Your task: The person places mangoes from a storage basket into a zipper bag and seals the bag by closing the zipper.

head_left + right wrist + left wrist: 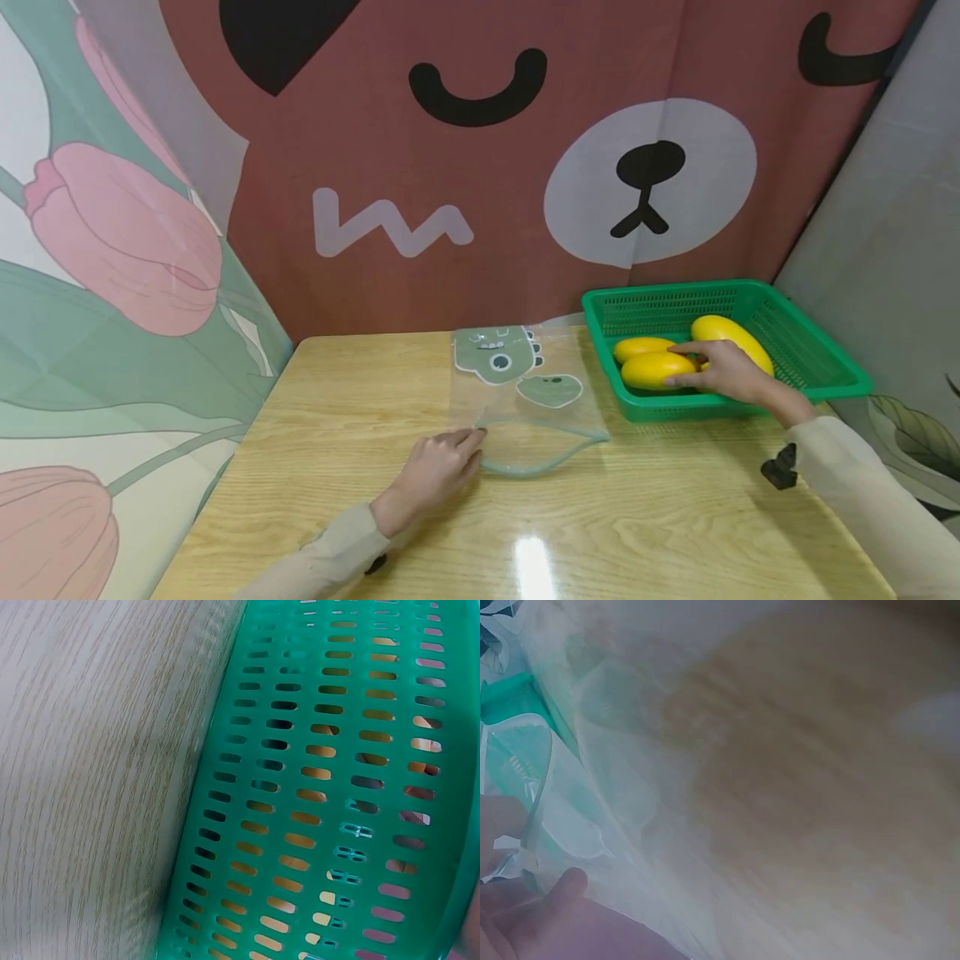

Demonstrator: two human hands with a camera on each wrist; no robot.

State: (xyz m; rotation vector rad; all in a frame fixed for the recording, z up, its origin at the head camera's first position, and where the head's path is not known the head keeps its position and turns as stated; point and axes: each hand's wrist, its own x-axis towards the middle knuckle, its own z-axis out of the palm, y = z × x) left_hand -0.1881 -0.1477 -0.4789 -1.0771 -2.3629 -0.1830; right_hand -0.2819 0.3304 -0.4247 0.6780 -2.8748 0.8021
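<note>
1. Two bare hands are at work over the wooden tabletop [352,392], the left hand [437,468] at a clear bag [525,404] and the right hand [722,368] inside a green basket [667,408].
2. The bag lies flat near the middle of the tabletop's back edge, its green-lined mouth gaping toward the front edge; the head view alone shows its green cartoon print whole.
3. The left hand pinches the left end of that mouth. The head view gives mostly the back of this hand; the left wrist view adds the thumb against the film, with much of the bag blurred.
4. The basket stands at the tabletop's back right corner, just beside the bag.
5. In the basket, the right hand pinches the front yellow fruit [647,372] between thumb and fingers. A second yellow fruit [639,347] lies just behind it, and a larger yellow fruit [741,336] to the right.
6. The right wrist view shows what the head view hardly does: the basket's slotted wall close up, with yellow and skin tones through the slots. The grip cannot be told from there.
7. Behind the back edge hangs a cloth [480,167] with a bear's face.
</note>
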